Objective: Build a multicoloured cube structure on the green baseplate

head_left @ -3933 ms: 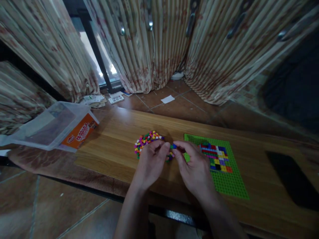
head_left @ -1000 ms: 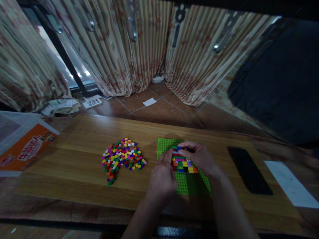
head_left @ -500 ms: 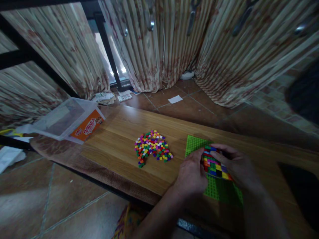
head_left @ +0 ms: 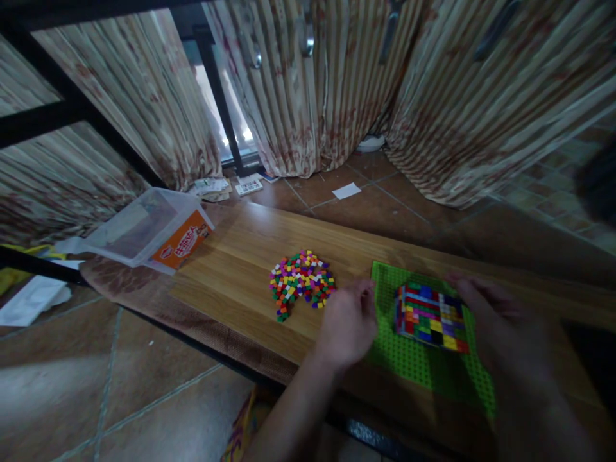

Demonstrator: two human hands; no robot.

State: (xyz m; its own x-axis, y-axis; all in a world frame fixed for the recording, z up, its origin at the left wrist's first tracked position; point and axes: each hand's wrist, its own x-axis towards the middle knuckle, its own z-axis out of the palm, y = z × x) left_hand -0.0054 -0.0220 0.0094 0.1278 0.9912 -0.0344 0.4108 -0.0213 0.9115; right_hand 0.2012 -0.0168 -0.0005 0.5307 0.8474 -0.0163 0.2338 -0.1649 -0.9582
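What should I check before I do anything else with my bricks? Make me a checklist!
1. Green baseplate on the wooden table: ok.
2. Brick build on the baseplate: ok.
3. Loose bricks close to your left hand: ok.
4. Left hand off the build: ok.
5. Right hand holding no brick: cannot tell, it's blurred.
6. Every brick pressed fully down: cannot tell, too small.

And over at nine o'clock, there it is: an orange label point(head_left: 187, 242) on the clear plastic box point(head_left: 129, 231), big white Chinese characters across it, the last looking like 人, the others too blurred to call! A small emblem point(head_left: 166, 253) sits at the label's eight o'clock. Up at ten, a white printed piece point(head_left: 249, 186) carries dark marks, too small to read.
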